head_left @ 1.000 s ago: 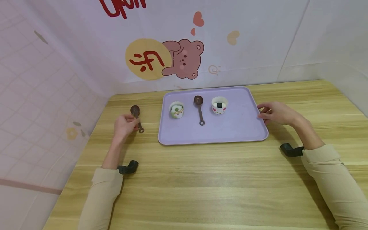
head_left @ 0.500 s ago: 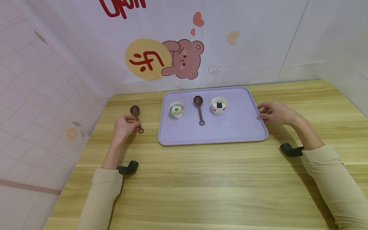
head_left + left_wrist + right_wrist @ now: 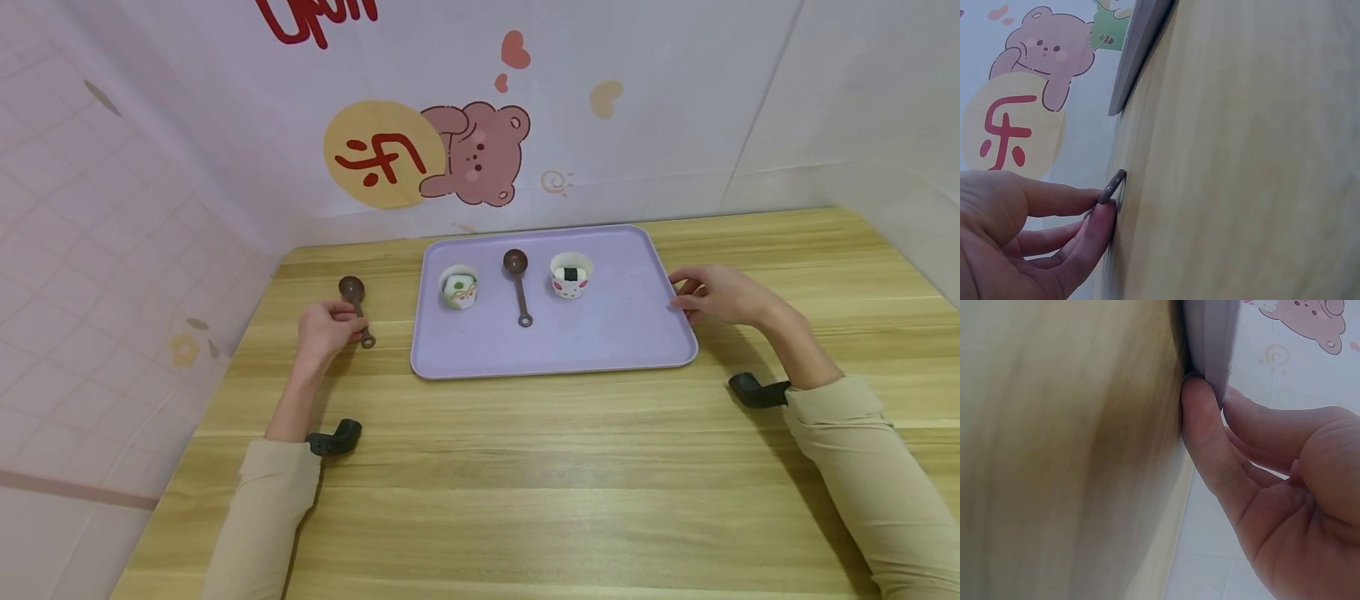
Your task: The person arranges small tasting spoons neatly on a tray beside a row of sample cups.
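On the left of the wooden table lies a brown measuring spoon (image 3: pixel 351 288), its bowl pointing away from me. My left hand (image 3: pixel 326 331) pinches its handle between thumb and fingertips; the handle's end (image 3: pixel 1114 185) pokes out in the left wrist view. A lilac tray (image 3: pixel 607 333) rests to the right of it. My right hand (image 3: pixel 726 294) grips the tray's right edge, thumb and finger on either side of the rim (image 3: pixel 1213 344) in the right wrist view. A second brown measuring spoon (image 3: pixel 520 287) lies on the tray between two patterned paper cups.
The left paper cup (image 3: pixel 460 297) holds a white and green piece; the right one (image 3: pixel 570 288) has a white piece with a black band. Behind the wooden table (image 3: pixel 540 467) rises a wall covering (image 3: pixel 645 150) with a printed bear. Another wall (image 3: pixel 97 292) borders the left side.
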The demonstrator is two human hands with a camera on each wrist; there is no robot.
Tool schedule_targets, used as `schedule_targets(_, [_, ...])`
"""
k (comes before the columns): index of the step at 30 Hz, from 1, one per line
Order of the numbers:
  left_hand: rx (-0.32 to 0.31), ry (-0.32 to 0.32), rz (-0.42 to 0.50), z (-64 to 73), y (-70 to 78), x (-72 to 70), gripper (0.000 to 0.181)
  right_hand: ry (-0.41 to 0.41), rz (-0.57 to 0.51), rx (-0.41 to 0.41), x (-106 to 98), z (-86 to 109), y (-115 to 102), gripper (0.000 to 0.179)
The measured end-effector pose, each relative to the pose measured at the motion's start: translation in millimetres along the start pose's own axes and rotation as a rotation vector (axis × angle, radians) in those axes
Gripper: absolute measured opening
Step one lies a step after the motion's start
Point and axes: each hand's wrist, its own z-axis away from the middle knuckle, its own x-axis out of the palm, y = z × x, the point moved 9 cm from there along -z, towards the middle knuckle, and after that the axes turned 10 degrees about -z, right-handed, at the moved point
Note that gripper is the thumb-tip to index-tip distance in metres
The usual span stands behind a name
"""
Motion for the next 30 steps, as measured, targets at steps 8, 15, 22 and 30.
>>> schedule_targets(8, [-0.009, -0.011, 0.003, 0.2, 2.1, -0.6, 0.041, 0.0, -0.006, -0.008, 0.3, -0.5, -0.4, 0.042])
schedule_targets(15, [-0.029, -0.009, 0.018, 0.2, 8.4, -2.2, 0.04, -0.005, -0.016, -0.012, 0.6, 0.3, -0.8, 0.041])
schedule_targets(22, [-0.024, -0.006, 0.078, 1.5, 20.3, -0.7, 0.04, 0.0, -0.006, -0.007, 0.4, 0.5, 0.0, 0.04])
schedule_targets(30, [-0.021, 0.01, 0.089, 2.4, 33.3, -0.5, 0.039, 0.0, -0.001, -0.007, -0.4, 0.4, 0.3, 0.041])
